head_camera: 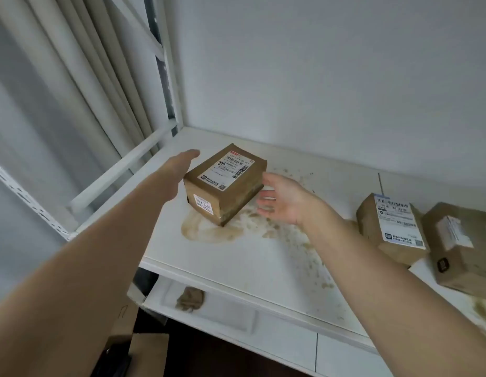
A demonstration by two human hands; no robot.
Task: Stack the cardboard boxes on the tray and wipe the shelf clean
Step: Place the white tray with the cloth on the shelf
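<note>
- Left hand (179, 165): reaches in from the lower left of the frame, fingers straight, holding nothing, at the left side of the cardboard box (226, 183); whether it touches the box cannot be told.
- Right hand (282, 198): reaches in from the lower right, palm turned toward the box, fingers spread and relaxed, just beside its right face.
- Cardboard box: centre of the frame, labelled on top, standing on the white shelf (250, 257) over a brown stain (206, 229).
- Two more boxes (391, 227) (462, 246): right edge of the frame, side by side on the shelf.
- Brown crumbs (304, 240): scattered across the shelf, centre to lower right.
- White tray (225, 311): lower level, bottom centre, carrying a brown cloth (190, 298).
- Curtain (87, 77): upper left; plain white wall behind.
</note>
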